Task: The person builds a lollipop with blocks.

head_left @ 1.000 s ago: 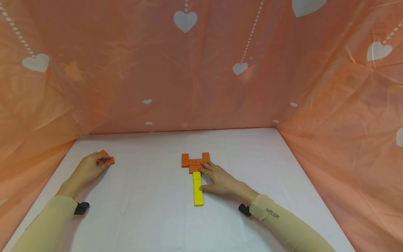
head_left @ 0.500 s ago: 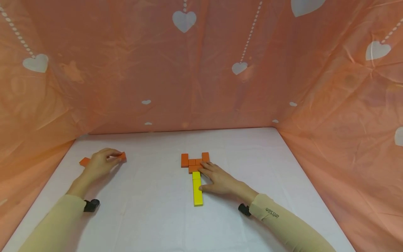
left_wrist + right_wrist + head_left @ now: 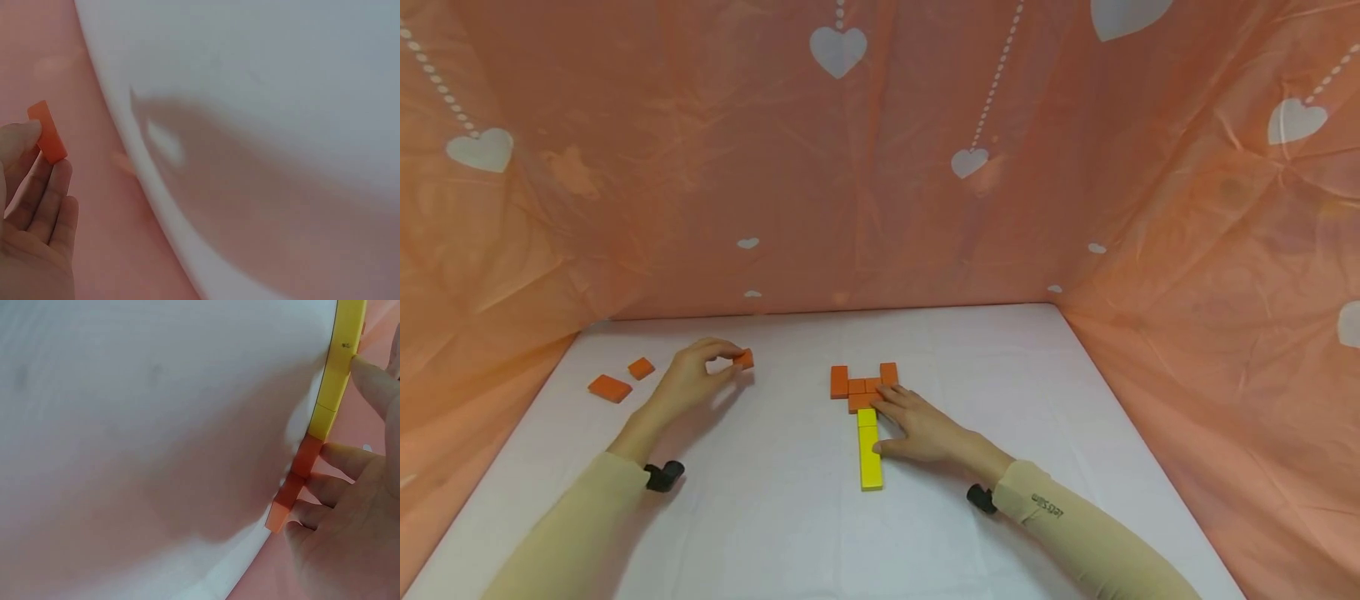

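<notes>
"While your left hand (image 3: 696, 377) pinches the small orange block (image 3: 743, 359) between thumb and fingertips, which way does that block lie from your right hand (image 3: 925, 429)?"

"Off to its left and a little farther out over the desk (image 3: 760, 517), well apart from it. Your left hand is plainly the nearer."

"And your right?"

"Its fingers are spread. Their tips touch the orange cluster (image 3: 857, 387), and your thumb rests against the side of the long yellow block (image 3: 870, 460). That one's long axis runs away from you, with the short yellow block (image 3: 867, 417) between it and the cluster."

"So which relation matters most for what you pinch?"

"The sideways one, I judge: the stretch between your left fingertips and the cluster at your right ones. Your left fingertips point that way, so your own palm does not stand between."

"Does its long axis show?"

"Not surely. It looks nearly square from your head view, oblong and tilted from your left wrist."

"Anything on your left hand's other side?"

"Two loose pieces, apart from both your hands: the flat oblong block (image 3: 610, 388) and, just beside it, the small loose block (image 3: 642, 368)."
</notes>
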{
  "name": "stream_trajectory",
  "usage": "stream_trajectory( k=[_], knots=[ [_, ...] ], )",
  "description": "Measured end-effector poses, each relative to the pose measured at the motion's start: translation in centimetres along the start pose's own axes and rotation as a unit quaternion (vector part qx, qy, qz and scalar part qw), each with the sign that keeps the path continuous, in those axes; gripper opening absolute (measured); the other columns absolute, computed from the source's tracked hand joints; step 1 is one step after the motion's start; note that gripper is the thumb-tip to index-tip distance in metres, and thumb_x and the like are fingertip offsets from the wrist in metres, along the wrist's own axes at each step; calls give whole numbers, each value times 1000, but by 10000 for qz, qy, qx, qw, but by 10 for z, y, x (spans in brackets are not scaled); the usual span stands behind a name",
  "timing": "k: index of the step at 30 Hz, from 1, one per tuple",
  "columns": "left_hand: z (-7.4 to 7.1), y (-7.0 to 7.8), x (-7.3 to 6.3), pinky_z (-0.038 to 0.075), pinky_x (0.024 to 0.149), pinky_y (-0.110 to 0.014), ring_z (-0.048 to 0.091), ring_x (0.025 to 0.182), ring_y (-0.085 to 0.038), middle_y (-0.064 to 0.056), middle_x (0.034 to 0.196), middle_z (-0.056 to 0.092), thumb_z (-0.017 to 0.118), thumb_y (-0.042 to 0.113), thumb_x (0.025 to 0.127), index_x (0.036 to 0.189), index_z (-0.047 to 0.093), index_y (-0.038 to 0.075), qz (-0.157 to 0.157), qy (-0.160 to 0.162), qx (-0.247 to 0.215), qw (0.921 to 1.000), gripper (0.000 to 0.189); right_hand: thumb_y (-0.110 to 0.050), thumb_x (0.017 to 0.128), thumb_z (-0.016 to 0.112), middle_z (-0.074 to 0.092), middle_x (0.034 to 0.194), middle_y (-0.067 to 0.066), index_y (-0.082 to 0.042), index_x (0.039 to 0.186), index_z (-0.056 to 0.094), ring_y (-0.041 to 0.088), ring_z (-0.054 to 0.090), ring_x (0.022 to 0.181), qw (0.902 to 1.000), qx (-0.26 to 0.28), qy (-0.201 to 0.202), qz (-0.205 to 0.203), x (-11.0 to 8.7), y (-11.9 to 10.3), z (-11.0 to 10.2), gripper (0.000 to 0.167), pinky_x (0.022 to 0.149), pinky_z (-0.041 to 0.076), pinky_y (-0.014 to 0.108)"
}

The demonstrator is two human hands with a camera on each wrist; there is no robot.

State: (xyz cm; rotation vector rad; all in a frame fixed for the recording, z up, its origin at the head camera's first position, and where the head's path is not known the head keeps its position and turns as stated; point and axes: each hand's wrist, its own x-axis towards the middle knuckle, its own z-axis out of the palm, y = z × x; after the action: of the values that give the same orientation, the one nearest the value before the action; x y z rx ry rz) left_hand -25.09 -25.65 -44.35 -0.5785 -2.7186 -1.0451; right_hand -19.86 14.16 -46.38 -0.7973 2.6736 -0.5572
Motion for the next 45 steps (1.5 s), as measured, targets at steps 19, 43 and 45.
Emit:
stream_trajectory(
  k=[19, 43, 45],
  knots=[
    [65, 58, 49, 50, 106, -57, 61, 121, -34, -11, 125, 68, 78, 11, 95, 120, 75, 5, 366, -329, -490, 9976, 27, -46, 97, 71, 25, 171, 9, -12, 160, 43, 35, 21, 158, 9999, -10, 94, -91, 0, 2, 1, 77, 125, 25, 55],
    [120, 79, 86, 52, 105, -49, 65, 116, -30, -8, 118, 69, 73, 11, 98, 118, 75, 5, 495, -1491, -469, 9865, 21, -43, 98, 71, 25, 170, 14, -8, 160, 41, 38, 21, 157, 9997, -46, 8, -246, 0, 1, -2, 76, 126, 22, 54],
    [121, 79, 87, 54, 103, -48, 66, 114, -30, -9, 116, 70, 73, 11, 98, 117, 75, 4, 485, -1544, -494, 9856, 21, -43, 99, 71, 25, 170, 13, -9, 160, 41, 38, 21, 157, 9998, -18, 11, -220, 0, 0, -3, 76, 126, 22, 55]
  ],
)
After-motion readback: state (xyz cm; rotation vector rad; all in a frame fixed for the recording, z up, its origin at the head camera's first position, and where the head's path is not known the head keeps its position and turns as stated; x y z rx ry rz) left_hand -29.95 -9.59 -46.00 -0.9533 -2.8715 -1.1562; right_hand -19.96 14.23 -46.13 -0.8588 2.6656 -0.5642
